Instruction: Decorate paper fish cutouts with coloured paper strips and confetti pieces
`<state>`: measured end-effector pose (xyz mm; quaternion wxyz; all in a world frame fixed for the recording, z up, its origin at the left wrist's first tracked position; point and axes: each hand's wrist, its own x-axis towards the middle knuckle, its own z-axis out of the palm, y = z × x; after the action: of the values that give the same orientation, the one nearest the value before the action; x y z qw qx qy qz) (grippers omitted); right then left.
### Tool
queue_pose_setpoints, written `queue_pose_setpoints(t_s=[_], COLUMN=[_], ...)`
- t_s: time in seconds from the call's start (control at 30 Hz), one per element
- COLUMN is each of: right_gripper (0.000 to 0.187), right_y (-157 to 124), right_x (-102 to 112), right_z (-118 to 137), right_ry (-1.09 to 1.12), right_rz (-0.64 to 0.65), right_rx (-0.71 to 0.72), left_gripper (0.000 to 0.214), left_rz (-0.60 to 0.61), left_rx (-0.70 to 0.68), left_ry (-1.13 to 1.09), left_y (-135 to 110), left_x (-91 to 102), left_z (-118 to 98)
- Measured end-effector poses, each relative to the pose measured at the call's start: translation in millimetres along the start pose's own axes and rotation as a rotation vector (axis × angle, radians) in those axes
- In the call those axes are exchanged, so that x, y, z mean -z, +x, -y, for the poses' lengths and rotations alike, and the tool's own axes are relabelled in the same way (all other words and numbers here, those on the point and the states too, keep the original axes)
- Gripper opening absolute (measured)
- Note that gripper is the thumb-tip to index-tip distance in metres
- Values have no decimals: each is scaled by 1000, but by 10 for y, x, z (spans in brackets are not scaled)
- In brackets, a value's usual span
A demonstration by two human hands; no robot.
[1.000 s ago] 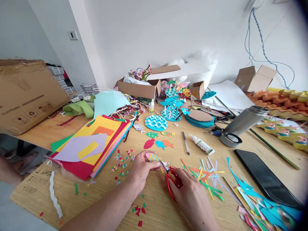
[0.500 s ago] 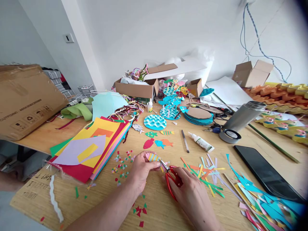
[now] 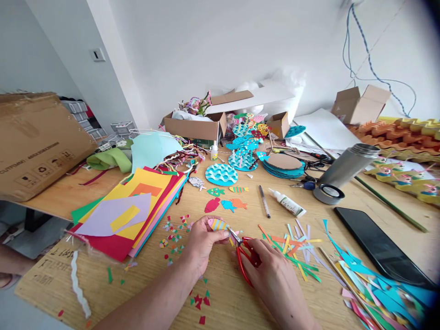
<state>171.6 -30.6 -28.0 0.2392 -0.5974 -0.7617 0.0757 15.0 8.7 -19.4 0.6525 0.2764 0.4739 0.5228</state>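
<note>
Pinched in my left hand (image 3: 202,243) is a small paper fish (image 3: 217,224), with a pink head and yellow and grey-blue stripes. My right hand (image 3: 266,266) grips red-handled scissors (image 3: 244,266), and their blades meet the fish's tail end. Beyond my hands lie several cut paper fish: a red one (image 3: 212,205), a blue one (image 3: 228,206), an orange one (image 3: 239,203), a green one (image 3: 216,192) and a striped one (image 3: 239,189). Tiny paper dots and scraps (image 3: 175,238) are scattered left of my left hand.
Coloured paper sheets (image 3: 117,215) are stacked at left. Paper strips (image 3: 292,247), a glue bottle (image 3: 288,203), a pen (image 3: 264,201), a phone (image 3: 381,245) and a metal flask (image 3: 350,165) lie to the right. Blue wavy discs (image 3: 221,174) and cardboard boxes (image 3: 192,127) stand farther back. A person's foot shows at far left.
My hands, the fish and the scissors stay almost in place. At the far left edge, the other person's leg has shifted and a foot now shows.
</note>
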Motion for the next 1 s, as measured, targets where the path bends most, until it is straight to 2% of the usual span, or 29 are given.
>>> queue_pose_setpoints(t_s=[1.0], right_gripper=[13], right_y=[8], right_x=[4], right_z=[-3], right_ry=[-17], right_rz=[18], right_rx=[-1], left_gripper=[40], left_rz=[-19], left_rx=[-13], left_ry=[2], left_y=[16], left_x=[7], left_z=[15])
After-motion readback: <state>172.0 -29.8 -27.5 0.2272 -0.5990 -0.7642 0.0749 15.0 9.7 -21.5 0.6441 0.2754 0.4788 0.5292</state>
